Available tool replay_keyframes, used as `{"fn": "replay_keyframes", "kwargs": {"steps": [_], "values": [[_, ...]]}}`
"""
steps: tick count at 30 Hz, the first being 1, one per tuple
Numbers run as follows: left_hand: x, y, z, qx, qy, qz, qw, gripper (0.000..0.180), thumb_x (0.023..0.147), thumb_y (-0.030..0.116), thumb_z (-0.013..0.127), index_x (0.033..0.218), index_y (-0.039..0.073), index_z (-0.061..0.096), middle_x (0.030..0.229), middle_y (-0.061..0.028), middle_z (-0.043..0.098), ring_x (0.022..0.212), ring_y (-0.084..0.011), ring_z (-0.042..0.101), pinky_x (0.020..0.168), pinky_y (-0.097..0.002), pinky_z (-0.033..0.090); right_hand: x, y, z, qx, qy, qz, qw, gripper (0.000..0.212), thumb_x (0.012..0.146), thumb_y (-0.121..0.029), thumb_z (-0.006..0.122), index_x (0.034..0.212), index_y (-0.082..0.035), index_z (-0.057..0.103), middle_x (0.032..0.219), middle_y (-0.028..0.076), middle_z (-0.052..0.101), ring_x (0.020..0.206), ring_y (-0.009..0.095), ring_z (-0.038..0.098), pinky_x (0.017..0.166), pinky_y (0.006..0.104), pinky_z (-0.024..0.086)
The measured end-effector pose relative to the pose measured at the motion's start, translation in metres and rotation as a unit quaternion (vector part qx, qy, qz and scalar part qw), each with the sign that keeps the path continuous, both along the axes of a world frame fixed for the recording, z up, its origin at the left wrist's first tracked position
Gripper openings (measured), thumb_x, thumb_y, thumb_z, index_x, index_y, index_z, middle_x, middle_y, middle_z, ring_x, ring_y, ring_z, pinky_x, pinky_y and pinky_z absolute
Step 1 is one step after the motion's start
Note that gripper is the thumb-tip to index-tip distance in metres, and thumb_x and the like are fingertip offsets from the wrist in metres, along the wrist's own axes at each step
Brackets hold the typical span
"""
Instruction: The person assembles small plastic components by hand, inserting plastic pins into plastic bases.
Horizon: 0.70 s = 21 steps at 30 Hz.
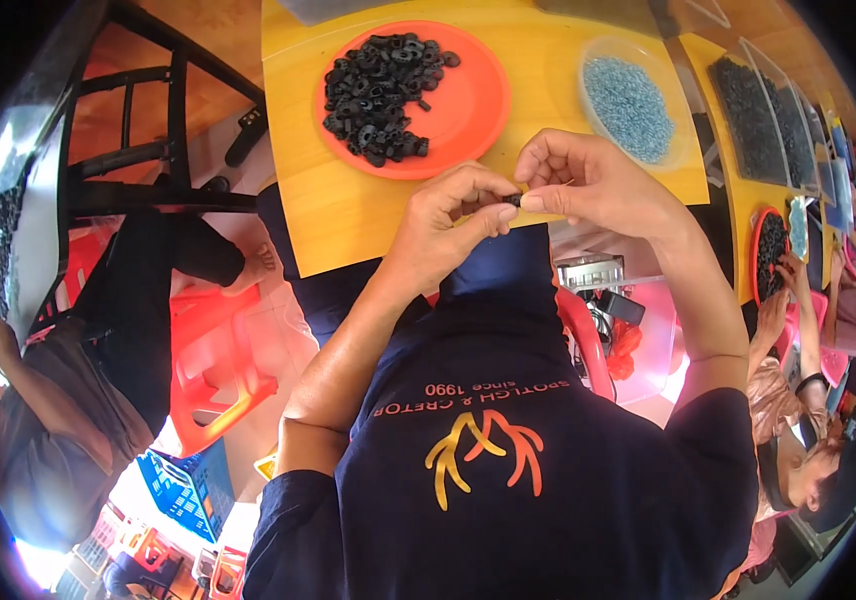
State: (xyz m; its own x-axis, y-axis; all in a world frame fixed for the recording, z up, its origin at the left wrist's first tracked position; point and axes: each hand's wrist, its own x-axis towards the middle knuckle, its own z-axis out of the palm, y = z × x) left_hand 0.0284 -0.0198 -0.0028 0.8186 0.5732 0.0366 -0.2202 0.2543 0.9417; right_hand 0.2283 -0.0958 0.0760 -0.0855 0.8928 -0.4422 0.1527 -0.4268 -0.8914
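Observation:
Above the near edge of the yellow table, my two hands meet at a small black part (514, 199). My left hand (448, 215) pinches it between thumb and forefinger. From the other side, my right hand (593, 185) comes up to it with thumb and forefinger pressed together; whatever lies in that pinch is too small to make out. Beyond my left hand lies an orange-red plate (483, 105) holding a heap of small black parts (378, 95). A translucent round tub (687, 150) of tiny bluish, shiny pieces (630, 108) stands beyond my right hand.
The yellow table (333, 225) ends just above my lap. At right, clear bins (748, 115) of dark parts stand near a co-worker's hands (783, 290) at another red plate (768, 240). Left are a black metal frame (173, 130), a red stool (213, 365) and a seated person (73, 400).

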Motion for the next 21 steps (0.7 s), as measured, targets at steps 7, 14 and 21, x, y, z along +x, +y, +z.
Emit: {"fn": "replay_keyframes", "kwargs": {"steps": [7,14,21], "values": [[-0.031,0.009,-0.014,-0.015,-0.012,-0.008,1.000,0.015,0.091,0.003,0.068,0.105,-0.002,0.065,0.096,-0.0053,0.061,0.080,-0.0110,0.063,0.071,-0.0248,0.052,-0.012,0.026,-0.030,0.060,0.106,0.065,0.990,0.024,0.091,-0.022,0.073,0.105,-0.004,0.064,0.089,-0.001,0.065,0.080,0.006,0.058,0.070,0.0226,0.047],[-0.041,0.009,-0.019,-0.018,0.031,0.029,0.999,0.017,0.092,0.005,0.068,0.107,0.000,0.063,0.088,-0.0034,0.064,0.077,-0.0084,0.061,0.068,-0.0228,0.050,-0.031,0.090,-0.054,0.244,-0.453,-0.014,0.857,0.023,0.090,-0.029,0.067,0.099,-0.008,0.071,0.091,0.011,0.070,0.079,0.030,0.068,0.069,0.0424,0.052],[-0.043,0.010,-0.018,-0.018,0.037,0.046,0.998,0.017,0.092,0.005,0.068,0.108,0.000,0.063,0.087,-0.0025,0.064,0.077,-0.0073,0.060,0.068,-0.0225,0.049,-0.036,0.105,-0.073,0.251,-0.575,0.017,0.778,0.026,0.089,-0.031,0.067,0.096,-0.007,0.070,0.090,0.010,0.071,0.082,0.033,0.068,0.070,0.0461,0.053]]}}
